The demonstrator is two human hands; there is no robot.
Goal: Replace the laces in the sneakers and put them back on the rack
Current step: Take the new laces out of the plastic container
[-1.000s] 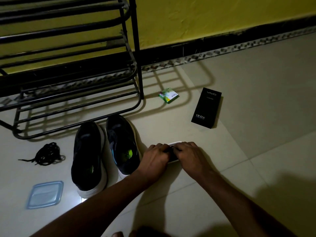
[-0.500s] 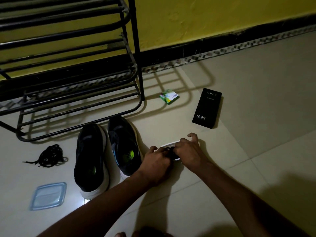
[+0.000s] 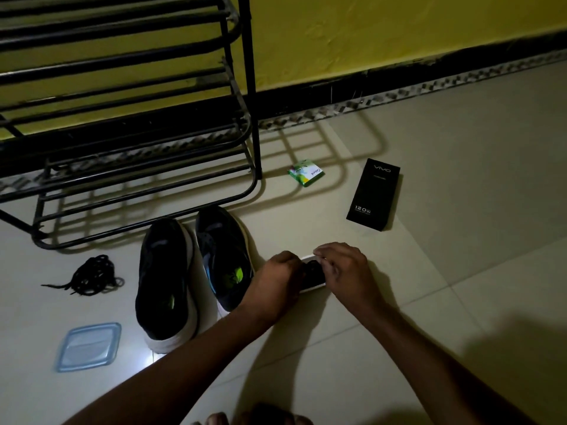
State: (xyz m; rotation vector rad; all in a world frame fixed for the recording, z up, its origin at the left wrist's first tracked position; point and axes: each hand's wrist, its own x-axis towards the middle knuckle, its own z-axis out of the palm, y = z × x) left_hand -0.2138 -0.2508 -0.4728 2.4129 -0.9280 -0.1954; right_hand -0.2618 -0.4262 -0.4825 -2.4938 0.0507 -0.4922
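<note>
Two black sneakers with white soles, the left sneaker point(image 3: 164, 280) and the right sneaker point(image 3: 224, 256), stand side by side on the floor with no laces in them. A loose pile of black laces point(image 3: 92, 276) lies to their left. Right of the shoes sits a small white container point(image 3: 314, 287) with a dark bundle point(image 3: 313, 271) inside. My left hand point(image 3: 276, 283) is curled against the container's left side. My right hand point(image 3: 345, 271) curls its fingers over the far rim, thumb by the bundle. The black metal rack point(image 3: 147, 179) stands behind the shoes.
A translucent blue lid point(image 3: 89, 346) lies at the lower left. A small green-and-white packet point(image 3: 306, 172) and a black phone box point(image 3: 374, 194) lie on the tiles to the right of the rack. The yellow wall with a dark skirting runs behind.
My right hand's fingers, spread half a second ago, have curled down over the container's far rim. The left hand stays at the container's left side.
</note>
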